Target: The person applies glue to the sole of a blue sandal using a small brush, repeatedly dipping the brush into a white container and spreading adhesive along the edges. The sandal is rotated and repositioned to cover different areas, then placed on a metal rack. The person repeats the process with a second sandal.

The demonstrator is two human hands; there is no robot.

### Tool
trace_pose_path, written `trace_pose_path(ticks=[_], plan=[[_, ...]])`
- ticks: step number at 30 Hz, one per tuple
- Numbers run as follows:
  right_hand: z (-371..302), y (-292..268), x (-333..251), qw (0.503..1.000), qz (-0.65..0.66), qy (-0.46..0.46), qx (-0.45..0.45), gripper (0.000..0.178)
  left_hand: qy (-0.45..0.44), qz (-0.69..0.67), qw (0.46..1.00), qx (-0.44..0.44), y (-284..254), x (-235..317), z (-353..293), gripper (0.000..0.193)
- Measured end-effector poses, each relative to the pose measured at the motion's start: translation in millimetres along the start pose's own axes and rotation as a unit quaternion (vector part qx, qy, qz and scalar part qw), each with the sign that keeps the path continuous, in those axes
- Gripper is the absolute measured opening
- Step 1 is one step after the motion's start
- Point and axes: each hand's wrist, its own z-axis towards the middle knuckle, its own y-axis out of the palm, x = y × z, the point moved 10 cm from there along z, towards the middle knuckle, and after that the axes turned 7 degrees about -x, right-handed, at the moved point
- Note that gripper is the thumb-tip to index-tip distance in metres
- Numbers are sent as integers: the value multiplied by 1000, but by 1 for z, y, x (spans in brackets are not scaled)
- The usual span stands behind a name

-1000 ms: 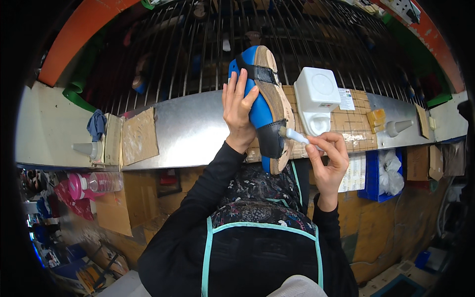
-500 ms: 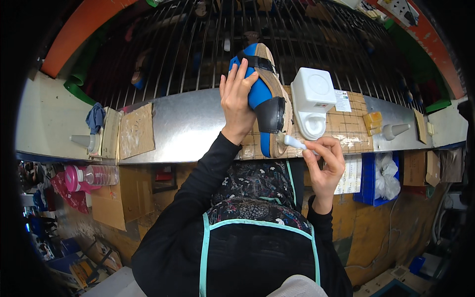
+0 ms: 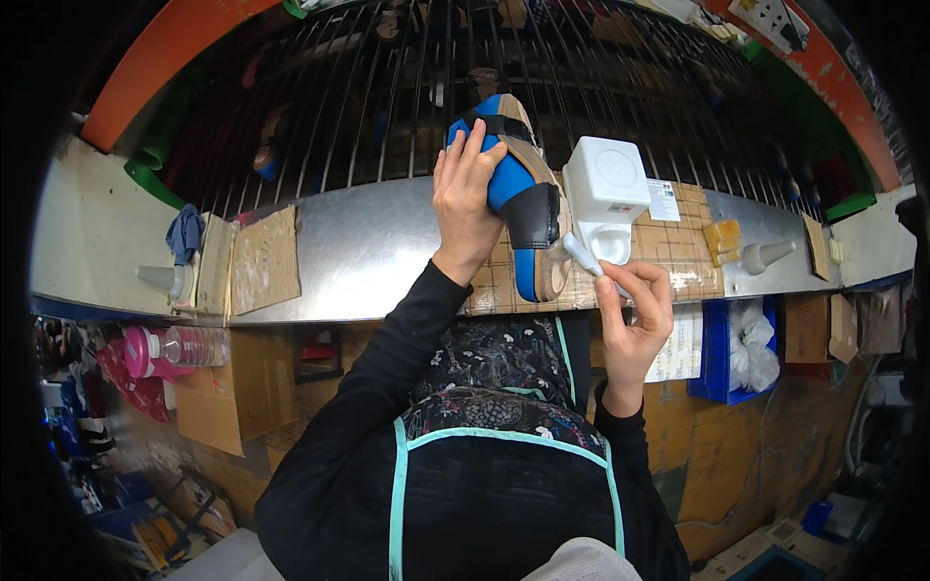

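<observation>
My left hand (image 3: 468, 198) is wrapped round a sandal (image 3: 533, 218) with black straps, mounted on a blue shoe last (image 3: 511, 182). Its beige underside is turned to the right, and the heel end points toward me. Between the thumb and fingers of my right hand (image 3: 637, 315) is a small brush (image 3: 583, 254) with a pale handle. The brush head is at the sole's edge near the heel strap; whether it touches is too small to tell. Just beyond the brush stands a white dispenser bottle (image 3: 605, 179) with a round cup at its front.
Cardboard (image 3: 693, 271) covers part of the metal bench (image 3: 358, 228). A yellow block (image 3: 723, 240) and a grey cone (image 3: 767, 256) lie to the right. On the left are a cardboard piece (image 3: 265, 259) and another cone (image 3: 160, 279). Metal rods (image 3: 358, 126) run behind the bench.
The brush has shifted up along the sole's edge, away from the heel end, and its handle is now steeper. The sandal has turned slightly in my left hand.
</observation>
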Motion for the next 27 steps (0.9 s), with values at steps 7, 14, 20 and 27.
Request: trace_pose_path(ticks=[7, 14, 20, 27], plan=[[1, 0, 1, 999, 26, -30, -5, 18, -14, -12, 1000, -10, 1, -2, 2, 53], [5, -2, -7, 998, 23, -65, -6, 18, -62, 34, 994, -78, 8, 2, 8, 46], [19, -5, -17, 994, 21, -109, -6, 18, -116, -49, 975, -181, 16, 6, 11, 42], [40, -1, -33, 986, 15, -163, -34, 18, -133, -107, 945, -280, 23, 6, 9, 54]])
